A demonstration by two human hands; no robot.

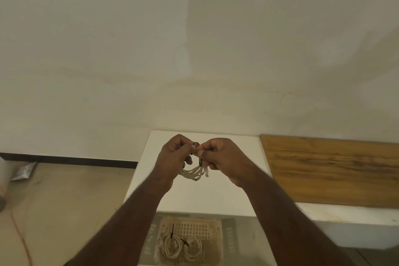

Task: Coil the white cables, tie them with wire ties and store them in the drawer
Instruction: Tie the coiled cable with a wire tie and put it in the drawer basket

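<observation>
Head view showed both hands raised over the white rectangular cabinet top (194,196), working one small coil of thin white cable (194,173) held just above that top. The left hand (172,157) had its fingers curled round the coil's left side, thumb and forefinger pinching at the top. The right hand (224,157) pinched a short dark wire tie (200,161) against the loops, its other fingers folded in. This looked like the tying step: the tie sat on the bundle but appeared not yet twisted tight, though its ends were too small to judge. Below the cabinet top, the open drawer with a pale perforated plastic tray (192,228) already held two tied white coils (182,246). The next move would call for twisting the tie closed without letting the loops spring, then lowering the coil beside those two.
</observation>
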